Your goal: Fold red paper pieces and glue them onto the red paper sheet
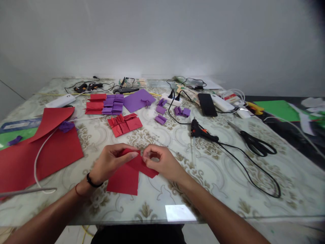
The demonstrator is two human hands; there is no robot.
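Fingertips (135, 155) of the left hand (110, 162) and the right hand (162, 164) are clamped on the top edge of a red paper (124, 179), the two hands almost meeting over a fold. The paper lies on the patterned worktop (203, 183) near its front edge, straight before the person. Just beyond it sits a cluster of folded red pieces (125, 124), and farther back are purple folded stacks (113, 104) beside a flat purple sheet (138, 100). Large red sheets (38, 156) lie to the left with a white cable (38, 159) looping across them. To the right rest a black glue gun (200, 131), its cord trailing forward, and black scissors (256, 142); a dark phone (207, 104) lies behind them.
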